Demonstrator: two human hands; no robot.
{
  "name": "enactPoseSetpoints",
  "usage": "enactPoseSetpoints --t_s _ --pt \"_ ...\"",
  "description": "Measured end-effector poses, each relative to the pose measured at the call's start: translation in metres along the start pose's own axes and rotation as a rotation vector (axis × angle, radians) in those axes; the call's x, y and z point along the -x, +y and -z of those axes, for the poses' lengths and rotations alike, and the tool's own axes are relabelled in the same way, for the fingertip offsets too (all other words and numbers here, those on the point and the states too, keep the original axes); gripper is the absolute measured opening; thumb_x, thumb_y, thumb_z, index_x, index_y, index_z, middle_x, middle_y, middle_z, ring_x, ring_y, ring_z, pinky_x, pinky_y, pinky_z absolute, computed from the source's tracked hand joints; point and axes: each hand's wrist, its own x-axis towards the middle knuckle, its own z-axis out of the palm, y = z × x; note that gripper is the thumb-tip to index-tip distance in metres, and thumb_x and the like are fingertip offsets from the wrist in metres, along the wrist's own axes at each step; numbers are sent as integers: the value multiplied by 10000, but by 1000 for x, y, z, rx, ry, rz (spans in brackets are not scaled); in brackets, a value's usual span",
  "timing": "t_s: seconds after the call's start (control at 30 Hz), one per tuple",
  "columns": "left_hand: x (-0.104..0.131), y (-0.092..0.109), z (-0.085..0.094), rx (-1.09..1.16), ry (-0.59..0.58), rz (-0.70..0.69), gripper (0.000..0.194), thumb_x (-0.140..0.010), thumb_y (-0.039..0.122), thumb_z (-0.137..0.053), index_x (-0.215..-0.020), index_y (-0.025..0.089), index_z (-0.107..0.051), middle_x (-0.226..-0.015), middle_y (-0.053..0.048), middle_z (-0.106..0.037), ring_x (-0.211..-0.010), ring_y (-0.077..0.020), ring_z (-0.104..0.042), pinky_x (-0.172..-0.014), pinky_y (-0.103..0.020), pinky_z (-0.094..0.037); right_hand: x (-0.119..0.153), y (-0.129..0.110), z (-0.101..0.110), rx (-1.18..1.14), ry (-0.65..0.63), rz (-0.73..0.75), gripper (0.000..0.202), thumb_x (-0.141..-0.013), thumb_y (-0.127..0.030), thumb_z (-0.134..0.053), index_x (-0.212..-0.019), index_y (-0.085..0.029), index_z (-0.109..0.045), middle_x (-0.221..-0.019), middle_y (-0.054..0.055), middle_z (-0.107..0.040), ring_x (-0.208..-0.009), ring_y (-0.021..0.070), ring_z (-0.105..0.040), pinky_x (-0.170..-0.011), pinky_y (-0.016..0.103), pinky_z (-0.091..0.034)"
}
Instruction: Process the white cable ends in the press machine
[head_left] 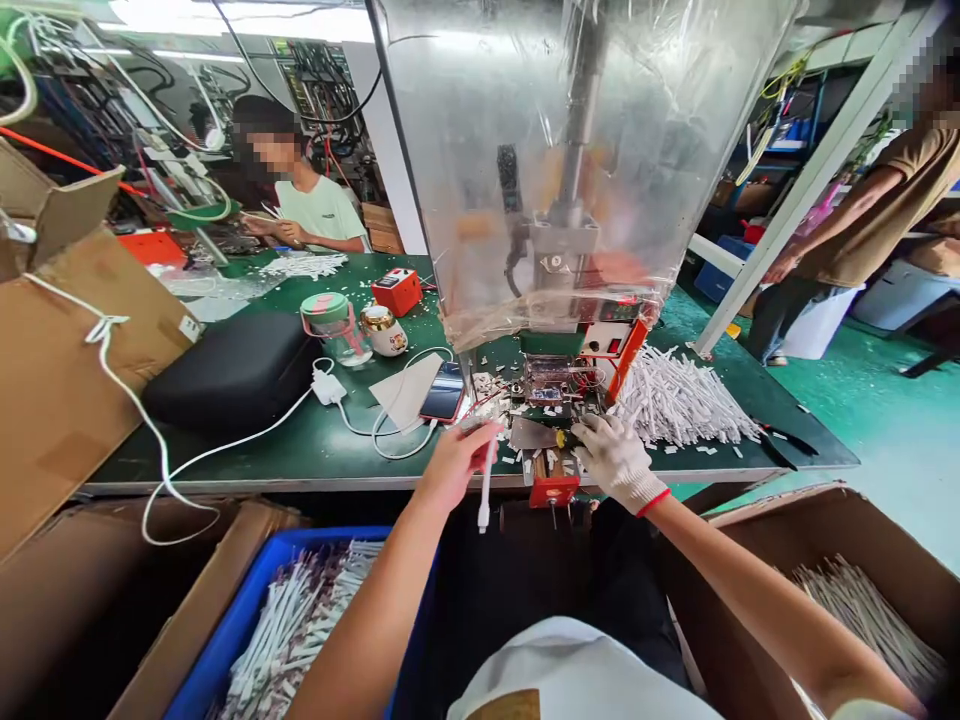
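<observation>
White shirt cloth point(585, 665) lies bottom centre. Lower left, a blue plastic bin point(232, 620) holds slim white strips point(281, 615); lower right, a brown cardboard box point(840, 522) holds more. Mid-frame, the bare left hand point(457, 467) pinches a single white strip point(486, 490); the white-gloved right hand point(616, 462) has an unclear grip.

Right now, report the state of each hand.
Left hand: closed, holding a white cable.
Right hand: gloved, fingers curled beside the scraper; whether its grip is closed cannot be told.
</observation>
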Motion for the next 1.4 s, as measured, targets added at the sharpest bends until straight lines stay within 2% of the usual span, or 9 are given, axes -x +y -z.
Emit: enactPoseSetpoints --t_s 0.1,0.2,0.27,0.37,0.5,0.7,0.87,1.13,1.4 --pt "-15 -1 -37 0 -52 53 328 -585 409 -861 -670 142 -690 -521 11 -569 -413 -76 -438 -368 -199 -196 -8 -25 23 -366 -26 -112 341 -986 -442 -501 -967 -218 -756 -959 93 -714 -897 236 -621 -783 330 -443" --pt "-33 -15 -65 -2 0 63 331 -588 413 -849 -679 162 -654 -511 47 -540 -374 -53 -380 -364 -198 -163 -20 -46 35 -938 -240 -222 505 -967 -599 -450 -775 -185 -665 -635 14 -588 -566 133 -505 -546 258 -365" --pt "-40 -24 -74 -10 46 52 342 -605 430 -841 -713 172 -645 -556 56 -562 -378 -43 -381 -373 -193 -193 -27 -53 31 -1248 -335 -354 498 -885 -650 -540 -730 -182 -608 -548 -24 -509 -467 102 -416 -461 244 -301" --pt "-41 -35 -70 -48 76 39 372 -659 494 -817 -779 173 -671 -659 34 -624 -400 -45 -432 -382 -191 -228 -34 -54 14 -1510 -342 -544 451 -793 -628 -639 -706 -192 -564 -496 -49 -480 -392 84 -367 -395 234 -257" --pt "-24 -42 -44 -79 96 58 439 -711 565 -765 -884 165 -712 -681 19 -616 -424 -62 -468 -359 -185 -190 -37 -54 1 -1571 -360 -699 413 -777 -586 -665 -708 -188 -578 -476 -46 -508 -348 78 -384 -352 213 -263" --pt "17 -54 -1 -87 101 67 408 -774 545 -729 -901 157 -723 -604 55 -530 -431 -58 -428 -361 -167 -242 -38 -56 9 -1519 -320 -599 403 -804 -559 -665 -704 -170 -627 -491 -25 -555 -354 78 -437 -355 201 -324" --pt "37 -61 19 -112 142 63 397 -807 541 -717 -921 161 -723 -608 55 -526 -445 -59 -421 -371 -157 -256 -48 -50 -5 -1613 -330 -717 371 -804 -516 -670 -693 -162 -650 -461 -27 -538 -325 65 -390 -328 196 -289" --pt "44 -72 23 -80 165 92 417 -777 547 -733 -908 151 -719 -592 58 -519 -436 -63 -414 -367 -157 -258 -56 -51 -8 -1640 -333 -762 334 -797 -471 -666 -700 -153 -645 -462 -6 -571 -315 76 -434 -312 186 -294" --pt "38 -66 10 -56 116 104 395 -755 525 -755 -884 153 -723 -574 52 -549 -444 -88 -483 -369 -177 -347 -55 -49 -16 -1625 -326 -751 353 -798 -496 -665 -715 -153 -659 -482 -2 -586 -320 79 -435 -314 198 -298"
